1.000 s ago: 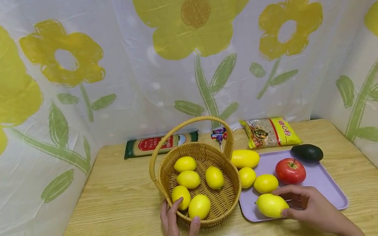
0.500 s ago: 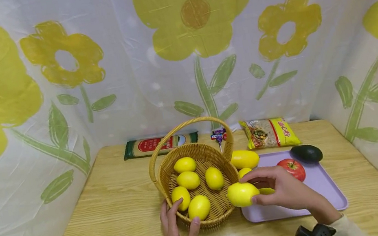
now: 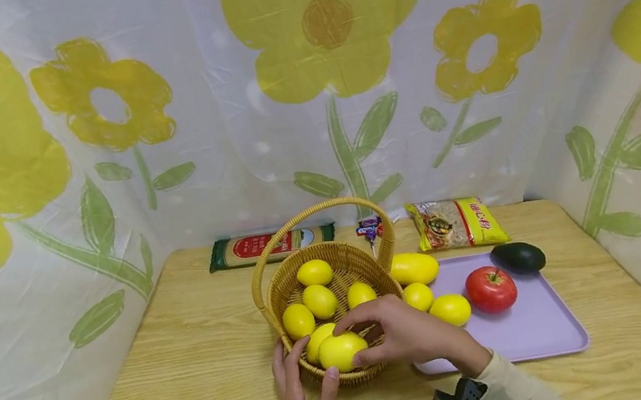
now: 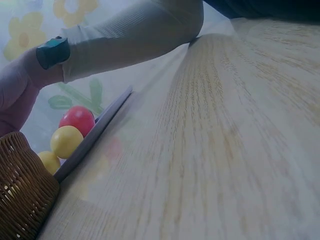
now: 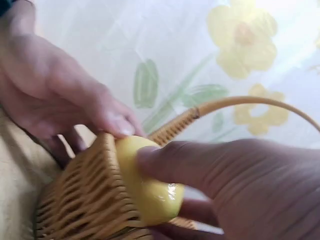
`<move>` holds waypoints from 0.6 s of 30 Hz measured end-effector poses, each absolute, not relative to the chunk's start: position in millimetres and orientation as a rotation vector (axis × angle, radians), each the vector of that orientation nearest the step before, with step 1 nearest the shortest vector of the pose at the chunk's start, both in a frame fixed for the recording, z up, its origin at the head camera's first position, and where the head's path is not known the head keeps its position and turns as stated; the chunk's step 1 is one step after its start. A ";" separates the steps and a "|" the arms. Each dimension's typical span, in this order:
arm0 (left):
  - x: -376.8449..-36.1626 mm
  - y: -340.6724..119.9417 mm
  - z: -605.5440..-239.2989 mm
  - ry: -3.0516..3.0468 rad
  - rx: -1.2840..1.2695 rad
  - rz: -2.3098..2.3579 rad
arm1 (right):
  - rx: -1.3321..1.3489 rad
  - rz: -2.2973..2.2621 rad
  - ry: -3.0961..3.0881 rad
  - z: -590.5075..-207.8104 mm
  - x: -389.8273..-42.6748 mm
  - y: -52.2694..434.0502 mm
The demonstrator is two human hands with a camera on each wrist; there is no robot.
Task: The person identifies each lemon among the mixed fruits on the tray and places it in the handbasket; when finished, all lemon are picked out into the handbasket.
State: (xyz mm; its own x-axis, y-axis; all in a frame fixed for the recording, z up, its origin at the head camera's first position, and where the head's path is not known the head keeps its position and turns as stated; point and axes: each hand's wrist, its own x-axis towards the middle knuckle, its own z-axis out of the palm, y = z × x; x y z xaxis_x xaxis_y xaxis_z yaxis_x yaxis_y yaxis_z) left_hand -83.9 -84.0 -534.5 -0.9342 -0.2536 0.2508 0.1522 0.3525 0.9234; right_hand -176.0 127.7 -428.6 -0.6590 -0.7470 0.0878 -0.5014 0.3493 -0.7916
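A woven wicker basket (image 3: 284, 289) with an arched handle stands mid-table and holds several yellow lemons. My right hand (image 3: 395, 338) reaches over its near rim and grips one lemon (image 3: 339, 351) inside, at the front. In the right wrist view, the fingers curl round that lemon (image 5: 150, 187). My left hand (image 3: 303, 398) holds the basket's near wall, thumb and fingers spread against the weave. To the right, a lilac tray (image 3: 542, 329) carries two lemons (image 3: 450, 309), a long yellow fruit (image 3: 414, 268), a red apple (image 3: 490, 288) and a dark avocado (image 3: 518, 257).
A green noodle packet (image 3: 269, 244), a small candy (image 3: 369, 227) and a yellow snack bag (image 3: 455, 223) lie along the table's back edge. A flowered plastic sheet walls in the table at the back and both sides. Bare wood lies left of the basket.
My right hand carried the lemon from the tray leftward over the basket rim and down among the others. The left hand stayed on the basket.
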 end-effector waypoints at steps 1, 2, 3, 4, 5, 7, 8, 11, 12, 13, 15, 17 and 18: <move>-84.2 -84.5 -534.7 -2.267 0.089 -1.609 | -1.129 -1.210 2.332 -430.1 -175.5 125.7; -84.4 -85.1 -534.6 -2.267 0.085 -1.607 | -1.143 -1.218 2.337 -431.6 -174.9 125.2; -84.6 -85.6 -534.9 -2.267 0.082 -1.608 | -1.155 -1.223 2.348 -433.3 -174.4 125.8; -84.6 -85.4 -534.9 -2.265 0.078 -1.608 | -1.157 -1.240 2.355 -435.2 -173.5 128.4; -84.6 -85.1 -535.1 -2.263 0.072 -1.606 | -1.161 -1.266 2.359 -437.1 -172.9 132.2; -84.7 -84.6 -535.4 -2.260 0.074 -1.604 | -1.147 -1.347 2.347 -440.6 -171.5 142.1; -84.8 -84.5 -535.8 -2.258 0.071 -1.598 | -1.128 -1.395 2.339 -442.6 -170.6 148.1; -85.3 -84.2 -536.7 -2.249 0.066 -1.596 | -1.070 -1.549 2.287 -448.3 -167.6 170.7; -85.5 -84.2 -537.0 -2.247 0.064 -1.593 | -1.043 -1.597 2.267 -450.0 -166.2 179.2; -85.6 -84.2 -537.0 -2.245 0.062 -1.591 | -1.015 -1.641 2.250 -451.8 -164.9 188.3; -85.7 -84.3 -536.9 -2.245 0.062 -1.590 | -0.975 -1.710 2.218 -454.4 -162.1 206.5; -85.5 -84.1 -536.7 -2.249 0.069 -1.592 | -0.941 -1.754 2.208 -456.5 -158.8 225.0; -85.5 -84.0 -536.6 -2.249 0.072 -1.595 | -0.924 -1.763 2.223 -457.5 -157.1 234.4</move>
